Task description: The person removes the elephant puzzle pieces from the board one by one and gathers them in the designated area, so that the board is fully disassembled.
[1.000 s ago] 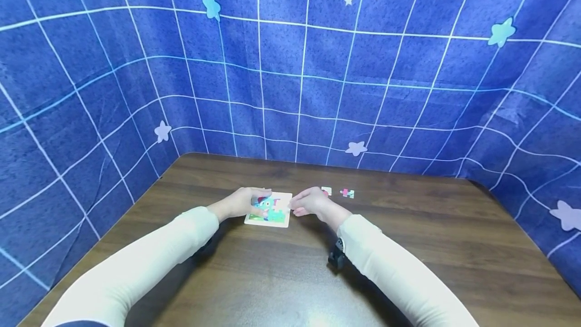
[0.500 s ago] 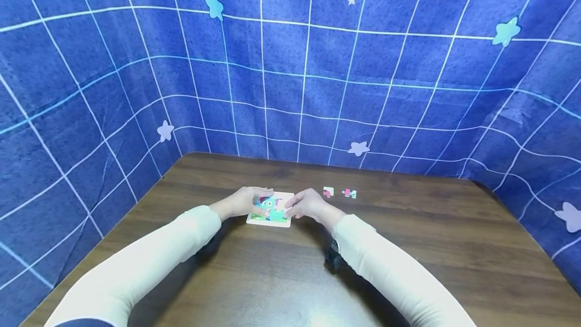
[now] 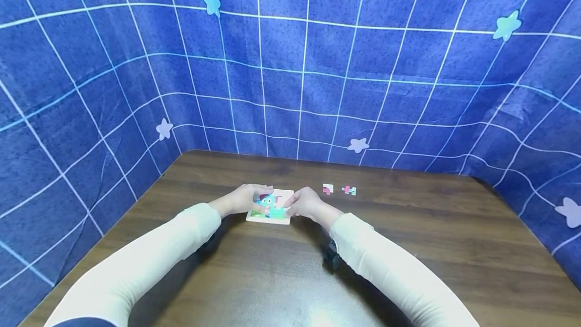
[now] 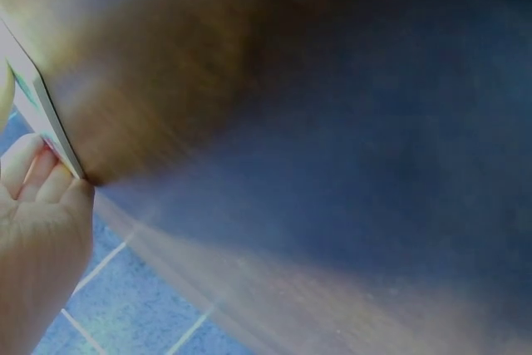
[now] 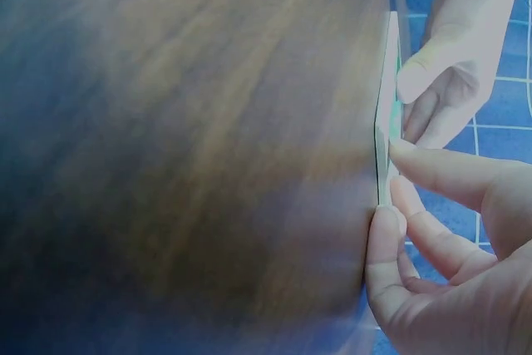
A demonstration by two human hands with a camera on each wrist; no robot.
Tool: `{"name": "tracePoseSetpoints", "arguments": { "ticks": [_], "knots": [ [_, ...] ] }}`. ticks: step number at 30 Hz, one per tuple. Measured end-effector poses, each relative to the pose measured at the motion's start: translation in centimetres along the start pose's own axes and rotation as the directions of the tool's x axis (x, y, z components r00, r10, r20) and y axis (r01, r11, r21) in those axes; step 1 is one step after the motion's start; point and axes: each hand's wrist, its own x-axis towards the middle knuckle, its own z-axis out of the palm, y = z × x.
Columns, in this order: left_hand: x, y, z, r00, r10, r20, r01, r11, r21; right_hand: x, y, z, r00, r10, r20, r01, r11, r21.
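Observation:
A small jigsaw board (image 3: 268, 220) with a pale rim and a bright cartoon picture lies on the table. My left hand (image 3: 244, 199) grips its left side, thumb over the picture and fingers along the far edge; the left wrist view catches just part of this hand (image 4: 46, 234) and the board's side (image 4: 60, 126). At the right side, my right hand (image 3: 306, 203) has its fingertips together over the picture's edge. Close up, the right hand (image 5: 453, 259) pinches a thin pale puzzle piece (image 5: 383, 155) against the board; its printed face is mostly hidden by the fingers.
Two loose puzzle pieces, one pink and white (image 3: 328, 189) and one pink and green (image 3: 349, 190), lie to the right behind my right hand. The brown wooden table (image 3: 408, 226) meets a blue gridded curtain (image 3: 281, 85) at the back and sides.
My right hand has moved slightly left, from beside the board onto its right edge, and stays there. The left hand keeps its grip. Both loose pieces now show fully.

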Motion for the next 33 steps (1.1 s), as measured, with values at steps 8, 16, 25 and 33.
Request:
{"name": "tracePoseSetpoints", "arguments": {
  "ticks": [8, 16, 25, 33],
  "knots": [
    [0.1, -0.2, 0.1, 1.000, 0.004, -0.017, -0.004, 1.000, 0.007, 0.0, -0.1, 0.3, 1.000, -0.011, -0.016, 0.011, 1.000, -0.028],
    [-0.2, -0.2, 0.3, 1.000, -0.003, -0.016, 0.003, 1.000, -0.002, -0.5, -0.2, 0.4, 1.000, -0.017, -0.012, 0.017, 0.999, 0.038],
    [-0.3, 0.1, 0.1, 1.000, 0.011, -0.006, -0.011, 0.999, -0.043, -0.7, -0.2, 0.7, 0.998, -0.047, -0.040, 0.047, 0.999, 0.012],
    [-0.2, 0.1, 0.1, 1.000, 0.021, -0.020, -0.021, 0.999, -0.029, -1.0, -0.3, 0.3, 0.999, -0.048, -0.007, 0.048, 0.991, 0.123]
  ]
}}
